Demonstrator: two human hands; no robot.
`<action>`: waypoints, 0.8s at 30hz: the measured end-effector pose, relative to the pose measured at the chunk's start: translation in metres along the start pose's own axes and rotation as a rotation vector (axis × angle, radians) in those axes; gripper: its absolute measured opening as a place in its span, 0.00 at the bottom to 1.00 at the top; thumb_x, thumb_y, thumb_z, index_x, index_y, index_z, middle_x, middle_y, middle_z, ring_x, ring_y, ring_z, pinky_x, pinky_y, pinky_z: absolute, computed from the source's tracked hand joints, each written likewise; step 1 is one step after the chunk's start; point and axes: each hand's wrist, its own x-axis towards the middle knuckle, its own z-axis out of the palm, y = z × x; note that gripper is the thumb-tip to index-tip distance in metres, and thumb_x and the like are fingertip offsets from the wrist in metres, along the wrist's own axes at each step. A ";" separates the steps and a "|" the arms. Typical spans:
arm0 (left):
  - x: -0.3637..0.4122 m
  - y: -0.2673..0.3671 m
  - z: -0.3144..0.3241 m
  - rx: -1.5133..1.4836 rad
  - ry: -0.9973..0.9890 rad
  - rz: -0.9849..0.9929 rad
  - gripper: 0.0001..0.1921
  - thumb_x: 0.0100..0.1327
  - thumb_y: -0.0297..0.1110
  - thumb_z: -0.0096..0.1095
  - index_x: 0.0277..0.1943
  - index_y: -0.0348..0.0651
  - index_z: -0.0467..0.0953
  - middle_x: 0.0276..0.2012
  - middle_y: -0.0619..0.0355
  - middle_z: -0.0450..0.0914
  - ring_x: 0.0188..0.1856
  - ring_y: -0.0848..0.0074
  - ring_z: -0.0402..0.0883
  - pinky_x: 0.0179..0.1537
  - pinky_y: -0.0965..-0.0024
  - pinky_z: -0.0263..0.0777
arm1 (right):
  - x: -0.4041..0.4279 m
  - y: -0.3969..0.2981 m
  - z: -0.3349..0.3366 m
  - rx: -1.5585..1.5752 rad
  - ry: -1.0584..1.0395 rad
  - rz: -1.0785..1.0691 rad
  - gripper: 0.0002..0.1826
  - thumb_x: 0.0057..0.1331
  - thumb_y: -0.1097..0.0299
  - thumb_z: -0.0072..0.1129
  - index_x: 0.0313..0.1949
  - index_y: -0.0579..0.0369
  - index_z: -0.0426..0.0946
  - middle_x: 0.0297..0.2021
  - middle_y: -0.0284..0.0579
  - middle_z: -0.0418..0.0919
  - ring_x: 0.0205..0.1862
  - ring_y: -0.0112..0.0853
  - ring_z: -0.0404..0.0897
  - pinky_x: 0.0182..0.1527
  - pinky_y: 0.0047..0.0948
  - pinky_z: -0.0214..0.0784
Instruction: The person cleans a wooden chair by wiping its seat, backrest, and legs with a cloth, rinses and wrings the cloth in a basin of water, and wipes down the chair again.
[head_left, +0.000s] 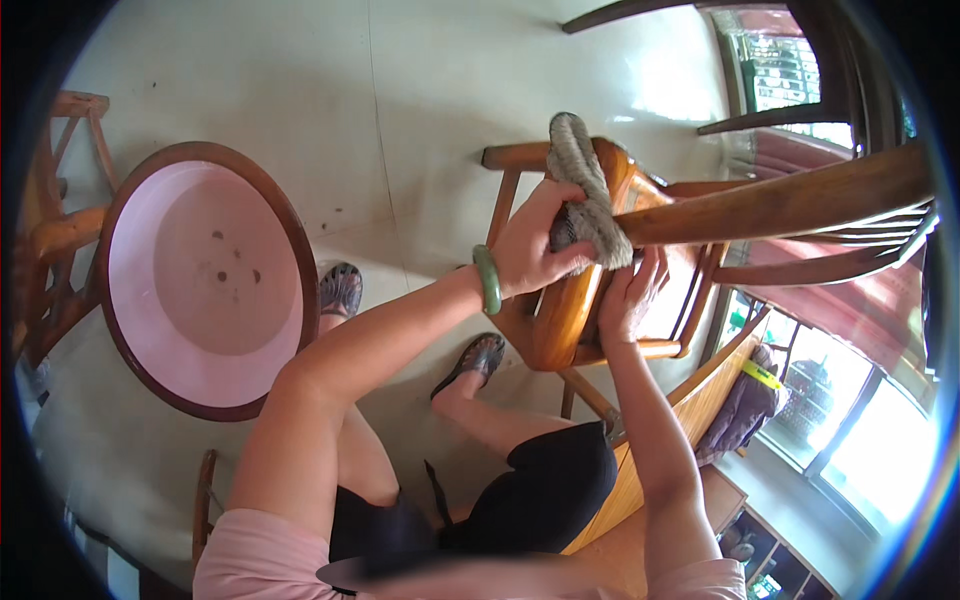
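Observation:
My left hand (536, 244), with a green bangle at its wrist, grips a folded grey fluffy cloth (589, 191). The cloth lies against the front part of a varnished wooden chair (559, 322), beside a long curved wooden rail (780, 195). Just below the cloth, my right hand (634, 292) touches the same chair, its fingers apart and slightly bent; part of it is hidden by the cloth and the rail. At the left, a round pink basin (131, 330) with a brown rim holds what looks like water, with several dark spots at its bottom.
Another wooden chair (67, 225) stands beside the basin at the far left. Dark furniture legs (780, 116) reach in at the upper right. A wooden bench or table (626, 491), a purple garment (739, 412) and shelves (772, 562) are at the lower right. My sandalled feet are on the tiled floor (405, 180).

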 end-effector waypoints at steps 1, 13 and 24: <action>-0.010 0.000 -0.002 0.005 -0.011 -0.019 0.24 0.49 0.32 0.66 0.48 0.38 0.64 0.37 0.55 0.69 0.40 0.71 0.70 0.44 0.71 0.65 | 0.003 -0.004 -0.002 0.006 -0.006 0.008 0.21 0.58 0.73 0.42 0.53 0.61 0.62 0.52 0.56 0.62 0.54 0.49 0.59 0.57 0.45 0.49; -0.061 -0.011 -0.013 0.549 -0.650 -0.508 0.14 0.43 0.24 0.59 0.36 0.38 0.69 0.41 0.54 0.74 0.45 0.64 0.72 0.42 0.66 0.67 | -0.001 0.000 0.000 0.025 -0.009 0.017 0.21 0.58 0.73 0.42 0.53 0.57 0.62 0.52 0.51 0.63 0.54 0.46 0.59 0.58 0.43 0.47; -0.062 -0.014 -0.003 0.659 -0.471 -0.390 0.15 0.46 0.34 0.59 0.38 0.42 0.70 0.28 0.46 0.76 0.33 0.53 0.75 0.32 0.55 0.68 | 0.002 -0.005 -0.001 0.074 -0.013 0.046 0.21 0.57 0.71 0.44 0.52 0.58 0.63 0.53 0.50 0.62 0.55 0.47 0.58 0.59 0.43 0.47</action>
